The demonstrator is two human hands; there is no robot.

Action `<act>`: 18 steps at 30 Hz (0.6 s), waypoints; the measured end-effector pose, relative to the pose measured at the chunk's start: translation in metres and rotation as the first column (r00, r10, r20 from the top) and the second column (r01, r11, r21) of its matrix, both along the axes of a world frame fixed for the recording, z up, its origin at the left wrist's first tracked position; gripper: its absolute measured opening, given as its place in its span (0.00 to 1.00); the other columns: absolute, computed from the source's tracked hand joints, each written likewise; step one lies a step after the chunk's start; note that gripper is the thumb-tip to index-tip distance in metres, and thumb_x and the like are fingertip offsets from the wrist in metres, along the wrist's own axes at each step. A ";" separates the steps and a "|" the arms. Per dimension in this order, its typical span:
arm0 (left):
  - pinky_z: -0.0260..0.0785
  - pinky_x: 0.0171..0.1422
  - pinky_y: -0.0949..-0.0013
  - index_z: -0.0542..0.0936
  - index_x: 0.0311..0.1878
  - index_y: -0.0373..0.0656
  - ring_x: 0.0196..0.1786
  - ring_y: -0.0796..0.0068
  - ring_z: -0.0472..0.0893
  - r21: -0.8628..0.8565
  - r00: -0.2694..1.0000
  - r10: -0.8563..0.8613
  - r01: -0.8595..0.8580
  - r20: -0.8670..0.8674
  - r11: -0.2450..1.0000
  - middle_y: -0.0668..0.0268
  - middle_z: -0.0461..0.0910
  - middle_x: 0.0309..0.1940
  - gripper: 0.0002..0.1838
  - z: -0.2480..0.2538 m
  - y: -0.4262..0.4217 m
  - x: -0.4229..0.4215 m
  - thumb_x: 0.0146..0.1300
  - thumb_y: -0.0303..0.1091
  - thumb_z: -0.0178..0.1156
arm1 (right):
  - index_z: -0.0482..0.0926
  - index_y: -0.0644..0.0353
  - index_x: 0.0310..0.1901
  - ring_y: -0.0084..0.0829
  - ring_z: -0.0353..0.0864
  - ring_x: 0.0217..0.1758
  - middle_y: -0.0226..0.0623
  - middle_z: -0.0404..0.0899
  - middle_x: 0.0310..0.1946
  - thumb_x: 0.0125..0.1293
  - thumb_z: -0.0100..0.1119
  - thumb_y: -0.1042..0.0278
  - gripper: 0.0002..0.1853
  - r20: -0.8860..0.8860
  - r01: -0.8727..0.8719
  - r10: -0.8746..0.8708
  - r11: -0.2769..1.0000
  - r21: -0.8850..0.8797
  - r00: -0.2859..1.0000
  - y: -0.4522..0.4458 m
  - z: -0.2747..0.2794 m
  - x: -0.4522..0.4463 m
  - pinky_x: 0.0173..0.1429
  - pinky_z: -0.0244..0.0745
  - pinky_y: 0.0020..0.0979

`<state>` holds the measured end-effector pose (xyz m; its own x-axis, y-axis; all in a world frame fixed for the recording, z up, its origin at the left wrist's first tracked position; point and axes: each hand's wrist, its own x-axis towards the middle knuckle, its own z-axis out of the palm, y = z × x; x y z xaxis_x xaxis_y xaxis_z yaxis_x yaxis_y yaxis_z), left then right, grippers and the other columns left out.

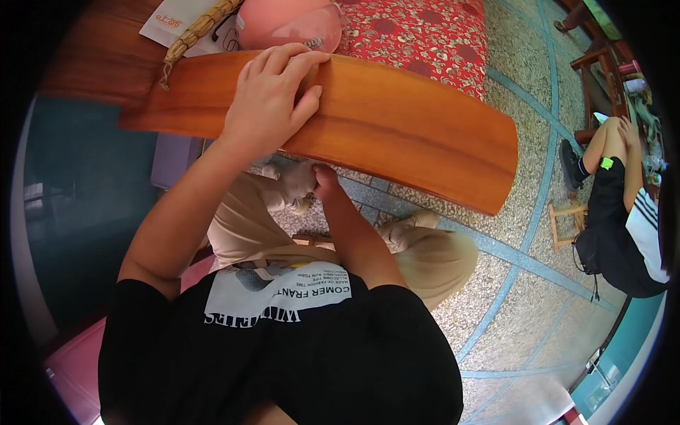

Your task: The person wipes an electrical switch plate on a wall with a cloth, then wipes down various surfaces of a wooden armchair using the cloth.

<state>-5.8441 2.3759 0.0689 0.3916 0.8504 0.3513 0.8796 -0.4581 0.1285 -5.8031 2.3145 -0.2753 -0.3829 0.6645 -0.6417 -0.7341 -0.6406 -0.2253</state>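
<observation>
the long, varnished orange-brown wooden board [411, 127] lies at 12 o'clock, the left hand [273, 92] half curled on top; whether it grips anything, i cannot tell. at the board's 6 o'clock, the right hand [325, 180] clasps a pale grey cloth-like bundle [294, 178].

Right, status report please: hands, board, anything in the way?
Left hand on wooden board. Right hand below its near edge, gripping what looks like pale cloth. Straw braid overlaps board's far left corner; pink round thing just beyond.

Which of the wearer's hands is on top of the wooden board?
The left hand, laid across the wooden board; the right hand sits lower, by its near edge, off the top.
</observation>
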 end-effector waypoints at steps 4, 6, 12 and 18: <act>0.55 0.58 0.60 0.69 0.51 0.49 0.54 0.61 0.65 0.023 1.000 -0.010 0.010 -0.013 1.000 0.62 0.67 0.49 0.18 -0.003 0.004 -0.004 0.55 0.35 0.51 | 0.72 0.56 0.48 0.37 0.75 0.44 0.36 0.74 0.45 0.61 0.42 0.59 0.17 0.174 -0.095 0.103 0.994 -0.055 0.979 -0.009 -0.001 0.028 0.44 0.70 0.40; 0.55 0.58 0.60 0.69 0.51 0.49 0.54 0.62 0.65 0.030 1.000 -0.007 0.007 -0.019 1.000 0.63 0.67 0.49 0.18 -0.004 0.004 -0.003 0.55 0.37 0.51 | 0.72 0.56 0.47 0.37 0.75 0.44 0.37 0.74 0.45 0.60 0.42 0.60 0.17 0.289 0.070 -0.038 0.992 -0.101 0.957 -0.020 -0.014 0.060 0.44 0.70 0.41; 0.54 0.59 0.60 0.69 0.51 0.49 0.54 0.61 0.65 0.016 0.999 0.020 -0.019 -0.036 1.000 0.62 0.67 0.51 0.18 -0.005 0.006 -0.005 0.56 0.37 0.51 | 0.73 0.56 0.46 0.39 0.74 0.44 0.39 0.74 0.45 0.59 0.43 0.63 0.15 0.441 0.601 -0.509 0.794 -0.090 0.739 -0.039 -0.042 0.150 0.44 0.70 0.43; 0.55 0.59 0.61 0.69 0.51 0.49 0.54 0.60 0.65 0.022 0.999 0.017 -0.016 -0.050 1.000 0.61 0.67 0.51 0.18 -0.003 0.006 -0.004 0.56 0.37 0.50 | 0.74 0.56 0.45 0.41 0.74 0.45 0.41 0.74 0.45 0.58 0.43 0.66 0.14 0.334 0.705 -0.668 0.709 0.014 0.665 -0.022 -0.065 0.185 0.44 0.71 0.44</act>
<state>-5.8484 2.3822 0.0656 0.3947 0.8496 0.3499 0.8922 -0.4453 0.0747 -5.6186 2.2927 -0.3401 0.3718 0.5818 -0.7234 -0.8842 -0.0153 -0.4668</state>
